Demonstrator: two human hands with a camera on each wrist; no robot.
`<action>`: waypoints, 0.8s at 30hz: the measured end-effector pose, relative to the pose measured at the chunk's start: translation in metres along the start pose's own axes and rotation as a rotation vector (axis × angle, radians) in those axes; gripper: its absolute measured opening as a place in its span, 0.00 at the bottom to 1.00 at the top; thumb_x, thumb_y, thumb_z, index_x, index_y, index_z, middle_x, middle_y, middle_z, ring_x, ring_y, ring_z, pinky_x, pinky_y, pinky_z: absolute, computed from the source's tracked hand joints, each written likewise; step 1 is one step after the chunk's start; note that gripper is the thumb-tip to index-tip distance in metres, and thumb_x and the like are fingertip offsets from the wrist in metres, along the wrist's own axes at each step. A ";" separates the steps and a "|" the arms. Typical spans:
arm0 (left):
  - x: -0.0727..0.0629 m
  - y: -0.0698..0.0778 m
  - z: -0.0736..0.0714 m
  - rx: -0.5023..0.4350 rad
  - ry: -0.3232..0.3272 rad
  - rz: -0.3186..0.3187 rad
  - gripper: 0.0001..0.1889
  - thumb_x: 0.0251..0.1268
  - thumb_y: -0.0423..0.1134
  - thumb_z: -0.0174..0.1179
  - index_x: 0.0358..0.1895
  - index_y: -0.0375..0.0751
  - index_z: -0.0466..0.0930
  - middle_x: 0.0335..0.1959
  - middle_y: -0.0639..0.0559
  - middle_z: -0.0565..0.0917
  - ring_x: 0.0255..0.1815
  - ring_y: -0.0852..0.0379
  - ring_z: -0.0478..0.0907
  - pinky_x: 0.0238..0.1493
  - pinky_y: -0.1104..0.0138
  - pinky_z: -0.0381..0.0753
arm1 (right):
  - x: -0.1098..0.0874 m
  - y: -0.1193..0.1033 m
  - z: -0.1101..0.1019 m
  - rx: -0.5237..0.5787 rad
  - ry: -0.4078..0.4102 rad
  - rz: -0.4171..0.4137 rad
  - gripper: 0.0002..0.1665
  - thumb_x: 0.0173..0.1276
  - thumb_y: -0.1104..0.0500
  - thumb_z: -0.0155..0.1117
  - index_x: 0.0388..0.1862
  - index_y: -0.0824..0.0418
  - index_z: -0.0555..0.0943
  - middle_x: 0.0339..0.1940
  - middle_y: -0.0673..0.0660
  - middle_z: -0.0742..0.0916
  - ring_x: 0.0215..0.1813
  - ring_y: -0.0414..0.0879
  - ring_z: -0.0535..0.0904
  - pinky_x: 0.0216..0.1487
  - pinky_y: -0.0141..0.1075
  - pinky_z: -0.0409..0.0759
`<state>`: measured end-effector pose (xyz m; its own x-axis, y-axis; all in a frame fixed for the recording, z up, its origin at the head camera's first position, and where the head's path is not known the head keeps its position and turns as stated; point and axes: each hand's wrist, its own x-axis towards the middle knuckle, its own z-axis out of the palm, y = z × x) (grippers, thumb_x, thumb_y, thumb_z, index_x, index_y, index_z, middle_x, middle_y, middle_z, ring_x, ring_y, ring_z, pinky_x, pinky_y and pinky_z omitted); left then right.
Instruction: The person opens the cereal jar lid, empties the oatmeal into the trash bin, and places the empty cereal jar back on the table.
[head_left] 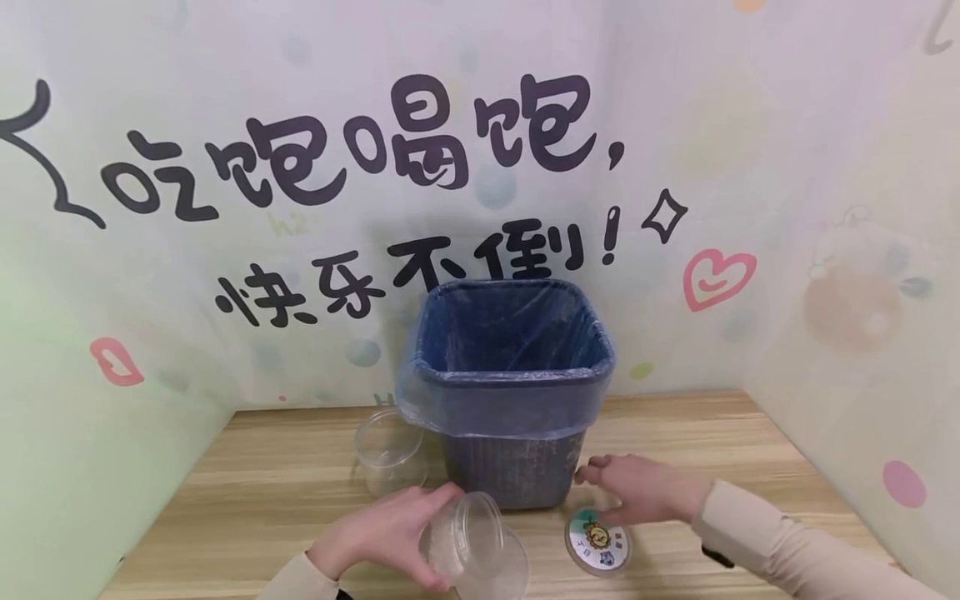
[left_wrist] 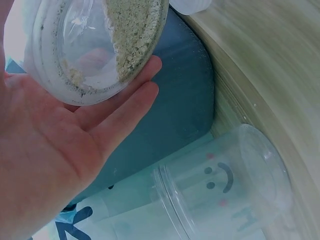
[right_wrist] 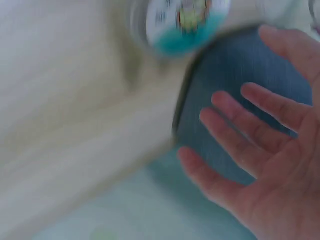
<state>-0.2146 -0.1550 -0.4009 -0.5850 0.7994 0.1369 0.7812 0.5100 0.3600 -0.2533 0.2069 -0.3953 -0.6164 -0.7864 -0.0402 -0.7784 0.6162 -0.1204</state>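
Note:
In the head view my left hand (head_left: 401, 533) grips a clear plastic jar (head_left: 468, 542) and holds it tilted. The left wrist view shows pale dry flakes (left_wrist: 135, 37) lying along one side of this jar (left_wrist: 75, 95), with fingers beneath it. Another clear plastic container (head_left: 513, 571) is partly hidden behind the held jar. My right hand (head_left: 645, 490) has its fingers spread, holding nothing, beside the front of the bin. Just under its thumb in the head view lies a round lid (head_left: 597, 542) with a printed sunflower label.
A dark blue bin (head_left: 510, 471) lined with a translucent bag (head_left: 495, 408) stands at the middle back of the wooden table (head_left: 690, 442). To its left is an uncovered clear plastic jar (head_left: 390, 454). Printed walls (head_left: 315, 67) enclose the back and sides.

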 end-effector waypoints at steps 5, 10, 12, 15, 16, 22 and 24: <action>-0.005 -0.004 0.001 -0.029 0.019 0.005 0.40 0.38 0.57 0.76 0.55 0.44 0.70 0.34 0.63 0.79 0.33 0.69 0.74 0.36 0.76 0.74 | -0.005 0.030 -0.028 0.027 0.101 -0.019 0.14 0.60 0.59 0.67 0.44 0.63 0.80 0.38 0.56 0.84 0.39 0.49 0.82 0.40 0.42 0.81; -0.010 -0.009 0.004 -0.028 0.041 0.019 0.39 0.39 0.58 0.75 0.55 0.44 0.70 0.35 0.62 0.79 0.34 0.69 0.75 0.36 0.76 0.74 | -0.009 0.055 -0.059 0.117 0.180 0.024 0.06 0.64 0.69 0.60 0.40 0.66 0.80 0.35 0.53 0.84 0.37 0.48 0.82 0.39 0.41 0.81; -0.012 -0.010 0.004 -0.023 0.048 0.023 0.40 0.39 0.58 0.75 0.56 0.43 0.69 0.36 0.62 0.79 0.35 0.69 0.75 0.37 0.75 0.75 | -0.010 0.062 -0.070 0.158 0.217 0.069 0.07 0.65 0.71 0.57 0.40 0.66 0.80 0.35 0.52 0.84 0.38 0.46 0.82 0.39 0.41 0.81; -0.014 -0.010 0.003 -0.024 0.053 0.013 0.41 0.39 0.58 0.75 0.56 0.42 0.69 0.37 0.61 0.79 0.36 0.67 0.75 0.38 0.73 0.75 | -0.011 0.071 -0.084 0.219 0.286 0.120 0.08 0.67 0.71 0.55 0.42 0.68 0.80 0.36 0.54 0.85 0.39 0.48 0.82 0.41 0.43 0.82; -0.015 -0.010 0.003 -0.025 0.055 0.009 0.41 0.39 0.58 0.75 0.57 0.42 0.69 0.37 0.61 0.79 0.36 0.67 0.75 0.38 0.73 0.75 | -0.010 0.073 -0.089 0.231 0.313 0.128 0.08 0.67 0.71 0.55 0.41 0.69 0.80 0.36 0.55 0.85 0.38 0.48 0.82 0.42 0.44 0.82; -0.020 -0.011 -0.001 -0.011 0.068 -0.014 0.43 0.39 0.60 0.74 0.58 0.40 0.69 0.39 0.58 0.79 0.38 0.65 0.75 0.39 0.70 0.77 | 0.001 0.075 -0.127 0.269 0.437 0.178 0.09 0.70 0.68 0.55 0.43 0.72 0.81 0.36 0.60 0.86 0.40 0.53 0.83 0.45 0.51 0.80; -0.023 -0.012 -0.001 -0.008 0.073 -0.015 0.43 0.40 0.60 0.74 0.59 0.39 0.69 0.40 0.57 0.79 0.40 0.64 0.75 0.40 0.69 0.77 | 0.007 0.073 -0.139 0.300 0.449 0.221 0.11 0.72 0.65 0.55 0.44 0.71 0.81 0.37 0.60 0.86 0.41 0.54 0.82 0.47 0.52 0.79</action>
<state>-0.2107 -0.1796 -0.4075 -0.6112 0.7663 0.1981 0.7706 0.5190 0.3700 -0.3305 0.2524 -0.2661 -0.8017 -0.5047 0.3201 -0.5977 0.6735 -0.4349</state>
